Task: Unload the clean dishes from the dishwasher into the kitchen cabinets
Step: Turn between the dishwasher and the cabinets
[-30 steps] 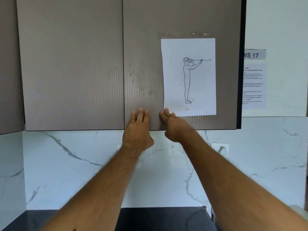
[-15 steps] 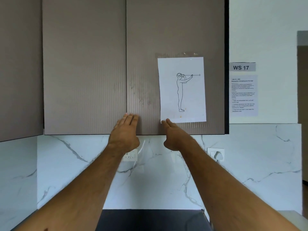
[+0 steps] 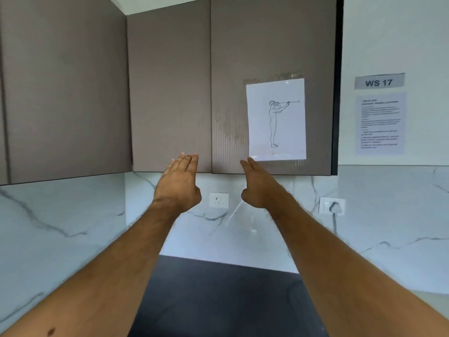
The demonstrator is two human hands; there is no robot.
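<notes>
Left hand: the left hand [image 3: 178, 184] is raised, fingers straight and together, holding nothing, tips before the lower edge of the left door [image 3: 168, 93]; contact cannot be told.
Right hand: the right hand [image 3: 258, 188] is raised edge-on, fingers straight, empty, tips just below the sheet [image 3: 276, 119].
Cabinet: both doors closed; the right door [image 3: 272, 45] bears the taped sheet with a line drawing of a standing figure.
Wall: marble backsplash [image 3: 73, 215], socket [image 3: 219, 199] between the hands, second socket [image 3: 332, 206] at right, "WS 17" label [image 3: 379, 81] above a notice [image 3: 380, 124].
Below: dark counter [image 3: 218, 300].
</notes>
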